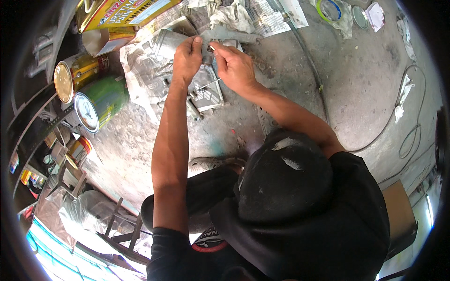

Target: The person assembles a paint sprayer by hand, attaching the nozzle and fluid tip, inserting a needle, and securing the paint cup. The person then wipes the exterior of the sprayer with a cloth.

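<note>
Both my hands are raised over sheets of newspaper on the floor. My left hand (188, 58) is closed, thumb on top, against a grey metal piece that looks like part of a spray gun (206, 58). My right hand (232, 65) pinches a small dark part (211, 48) close to the left thumb. A grey cup-like container (165, 45) lies just left of my left hand. Below the hands, several metal fittings (193, 107) and a thin rod (208, 84) rest on the newspaper (213, 97). My fingers hide much of what they hold.
A green can (110, 100), a gold can (84, 72) and a yellow rectangular tin (126, 14) stand or lie to the left. Crumpled cloth (232, 18) lies beyond my hands. A dark hose (307, 51) crosses the concrete floor. Rolls of tape (328, 9) lie far right.
</note>
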The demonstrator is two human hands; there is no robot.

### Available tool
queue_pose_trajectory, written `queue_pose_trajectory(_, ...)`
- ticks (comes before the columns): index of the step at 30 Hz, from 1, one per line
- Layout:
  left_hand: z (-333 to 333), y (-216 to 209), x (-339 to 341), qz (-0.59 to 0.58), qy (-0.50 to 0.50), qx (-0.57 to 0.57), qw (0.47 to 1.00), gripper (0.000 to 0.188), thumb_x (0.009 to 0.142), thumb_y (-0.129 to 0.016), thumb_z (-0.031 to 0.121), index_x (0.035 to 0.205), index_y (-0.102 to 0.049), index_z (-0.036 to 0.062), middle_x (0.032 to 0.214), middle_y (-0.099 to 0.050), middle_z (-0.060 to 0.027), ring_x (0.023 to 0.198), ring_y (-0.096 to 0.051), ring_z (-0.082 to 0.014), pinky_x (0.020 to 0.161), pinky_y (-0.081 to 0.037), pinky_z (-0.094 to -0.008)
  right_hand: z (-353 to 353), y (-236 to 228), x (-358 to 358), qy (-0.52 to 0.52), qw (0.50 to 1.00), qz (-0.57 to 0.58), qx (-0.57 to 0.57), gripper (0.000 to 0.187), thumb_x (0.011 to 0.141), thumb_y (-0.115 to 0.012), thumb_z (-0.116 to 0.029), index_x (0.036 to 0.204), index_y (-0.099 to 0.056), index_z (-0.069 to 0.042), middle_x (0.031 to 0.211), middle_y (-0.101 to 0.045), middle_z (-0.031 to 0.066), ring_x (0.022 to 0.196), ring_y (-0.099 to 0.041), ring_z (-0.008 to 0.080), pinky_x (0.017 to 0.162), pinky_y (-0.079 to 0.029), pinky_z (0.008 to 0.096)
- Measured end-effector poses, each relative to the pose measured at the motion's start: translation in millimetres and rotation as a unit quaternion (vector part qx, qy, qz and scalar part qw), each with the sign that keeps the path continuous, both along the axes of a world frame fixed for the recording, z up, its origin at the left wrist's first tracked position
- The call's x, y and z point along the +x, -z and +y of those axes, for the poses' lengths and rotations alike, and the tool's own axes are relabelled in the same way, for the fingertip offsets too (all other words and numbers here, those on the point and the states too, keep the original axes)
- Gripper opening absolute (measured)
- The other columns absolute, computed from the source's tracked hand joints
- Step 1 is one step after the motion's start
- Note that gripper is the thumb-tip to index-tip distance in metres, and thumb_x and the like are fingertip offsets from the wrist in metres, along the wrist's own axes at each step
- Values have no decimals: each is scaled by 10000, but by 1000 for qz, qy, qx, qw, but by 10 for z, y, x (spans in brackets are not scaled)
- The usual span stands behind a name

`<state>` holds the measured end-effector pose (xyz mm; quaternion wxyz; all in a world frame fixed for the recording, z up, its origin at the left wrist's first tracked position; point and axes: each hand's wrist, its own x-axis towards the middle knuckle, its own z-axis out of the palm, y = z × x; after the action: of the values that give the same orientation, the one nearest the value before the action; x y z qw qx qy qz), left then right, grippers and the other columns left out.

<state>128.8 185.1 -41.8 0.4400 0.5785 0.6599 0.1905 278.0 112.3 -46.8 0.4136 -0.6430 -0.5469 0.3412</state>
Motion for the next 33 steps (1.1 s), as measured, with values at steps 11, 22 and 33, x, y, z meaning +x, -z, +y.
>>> queue_pose_trajectory(11, 147, 14, 4, 12, 5, 3, 1000, 415, 1043, -549, 340, 1103, -706, -39, 796, -688, -184, 736, -637, -247, 738, -508, -381, 188, -19, -54, 18, 1000, 5, 7, 207, 935, -682, -139, 1106, -778, -73, 865, -694, 160, 729, -684, 313, 670, -531, 400)
queue_pose_trajectory(22, 138, 7, 14, 1, -4, -27, 1000, 410, 1040, -562, 334, 1114, -707, -42, 809, -692, -156, 756, -632, -213, 747, -505, -361, 129, 7, -69, 24, 996, 81, -14, 242, 938, -662, -103, 1148, -751, -25, 962, -747, 194, 763, -739, 289, 692, -564, 355)
queue_pose_trajectory(33, 137, 30, 3, -8, 9, -7, 1000, 418, 1071, -539, 341, 1103, -696, -44, 726, -586, 0, 613, -511, -84, 531, -477, -286, 146, 21, -82, 14, 997, 67, 37, 248, 914, -659, -82, 1132, -750, -7, 945, -731, 220, 747, -713, 361, 676, -567, 417)
